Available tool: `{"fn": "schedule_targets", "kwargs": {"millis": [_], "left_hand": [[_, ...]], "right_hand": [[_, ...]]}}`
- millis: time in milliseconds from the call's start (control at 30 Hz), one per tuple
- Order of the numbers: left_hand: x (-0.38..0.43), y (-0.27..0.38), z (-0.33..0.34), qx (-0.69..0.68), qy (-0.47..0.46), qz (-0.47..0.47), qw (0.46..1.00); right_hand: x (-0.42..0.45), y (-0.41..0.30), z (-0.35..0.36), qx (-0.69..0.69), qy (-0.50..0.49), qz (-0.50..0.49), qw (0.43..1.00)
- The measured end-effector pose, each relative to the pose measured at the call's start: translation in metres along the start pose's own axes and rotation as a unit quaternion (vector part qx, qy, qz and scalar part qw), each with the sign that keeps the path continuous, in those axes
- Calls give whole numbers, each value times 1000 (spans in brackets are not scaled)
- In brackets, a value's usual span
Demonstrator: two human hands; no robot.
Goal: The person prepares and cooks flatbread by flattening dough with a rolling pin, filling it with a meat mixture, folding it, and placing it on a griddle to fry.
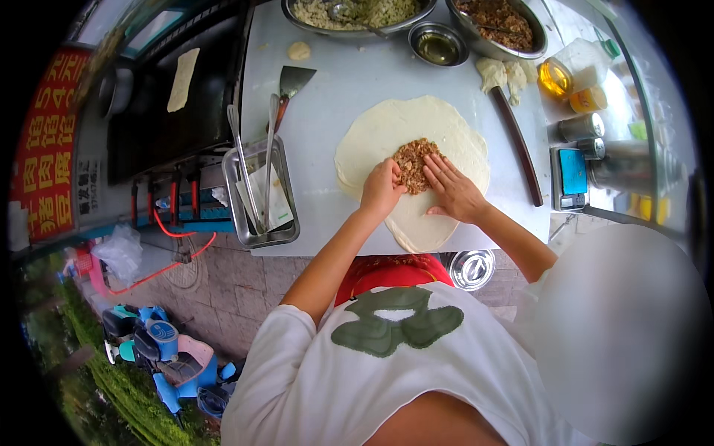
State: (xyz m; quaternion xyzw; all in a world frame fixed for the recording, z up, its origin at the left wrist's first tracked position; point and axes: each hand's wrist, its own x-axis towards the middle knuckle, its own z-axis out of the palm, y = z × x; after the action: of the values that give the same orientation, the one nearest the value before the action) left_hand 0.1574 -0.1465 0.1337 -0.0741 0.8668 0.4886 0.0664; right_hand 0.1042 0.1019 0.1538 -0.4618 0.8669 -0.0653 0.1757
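A thin sheet of rolled-out dough [374, 131] lies on the white worktop in front of me, its near end tapering toward the table's front edge. On its middle sits a mound of brown minced filling [415, 167]. My left hand [382, 187] is at the left side of the mound with its fingers curled; whether they pinch anything is hidden. From the right, my right hand [454, 189] lies flat, its outstretched fingertips on the filling's edge and its thumb over the dough. It holds nothing.
Left stand a metal tray [294, 231] with tongs [269, 161], a scraper [295, 81] and a black griddle [162, 128] bearing a dough strip [183, 81]. Filling bowls [362, 33] [535, 53] line the back. Right are a rolling pin [517, 145], dough pieces [505, 75] and a scale [570, 178].
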Motion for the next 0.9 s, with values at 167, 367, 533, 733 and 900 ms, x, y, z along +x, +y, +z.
{"fn": "schedule_targets", "kwargs": {"millis": [167,367,533,733,900], "left_hand": [[-4,10,0,27,-32,-19,999],[-17,-3,0,60,-34,26,997],[-25,-2,-26,-1,-2,-36,999],[-23,-14,-50,30,46,-46,997],[-5,-36,-55,78,128,-58,987]], "right_hand": [[-7,-11,6,5,20,25,999],[6,-45,22,5,43,-9,999],[41,-20,10,-21,96,90,991],[67,-16,6,-7,60,20,998],[80,-18,-5,-6,86,-51,995]]}}
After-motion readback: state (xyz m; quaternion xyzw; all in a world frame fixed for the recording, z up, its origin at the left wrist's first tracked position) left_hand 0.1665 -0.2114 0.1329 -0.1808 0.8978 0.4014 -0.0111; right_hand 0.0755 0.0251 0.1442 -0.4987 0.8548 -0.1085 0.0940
